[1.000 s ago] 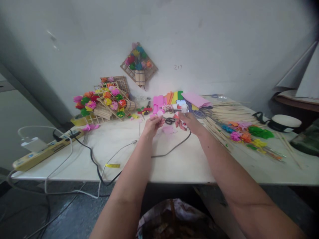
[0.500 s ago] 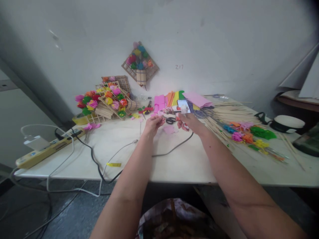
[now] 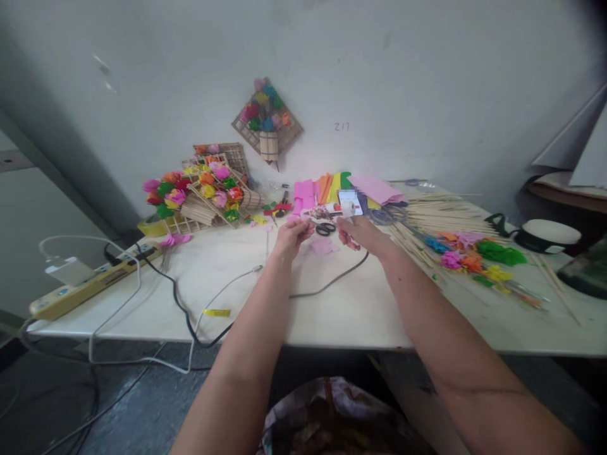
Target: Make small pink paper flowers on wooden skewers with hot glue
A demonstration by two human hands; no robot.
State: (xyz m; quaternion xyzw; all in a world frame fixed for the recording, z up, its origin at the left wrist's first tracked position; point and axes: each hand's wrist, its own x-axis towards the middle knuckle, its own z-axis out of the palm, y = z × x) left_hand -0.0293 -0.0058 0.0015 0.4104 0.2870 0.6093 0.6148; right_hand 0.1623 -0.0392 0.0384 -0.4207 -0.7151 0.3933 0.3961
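Right hand (image 3: 358,234): curled around a white and red glue gun (image 3: 349,207), with a dark cord (image 3: 336,279) trailing from beneath the palm across the white table (image 3: 351,325).
Glue gun: in the right hand, above the middle of the table toward the back, its front end pointing toward the left hand (image 3: 294,236).
Left hand: fingertips pinched together near the gun's front end; whether something small sits between them, I cannot tell.
Scissors (image 3: 325,229): black-handled, between the two hands.
Pink scrap (image 3: 323,246): flat on the table, just nearer the person than the scissors.
Phone (image 3: 353,201): behind the glue gun, screen lit.
Bright pink paper (image 3: 303,193): toward the wall, beside orange and yellow strips.
Flower panels (image 3: 202,208): wooden lattices with colourful paper blooms, leaning together at the left.
Thin sticks (image 3: 441,215): spread in a pile at the right.
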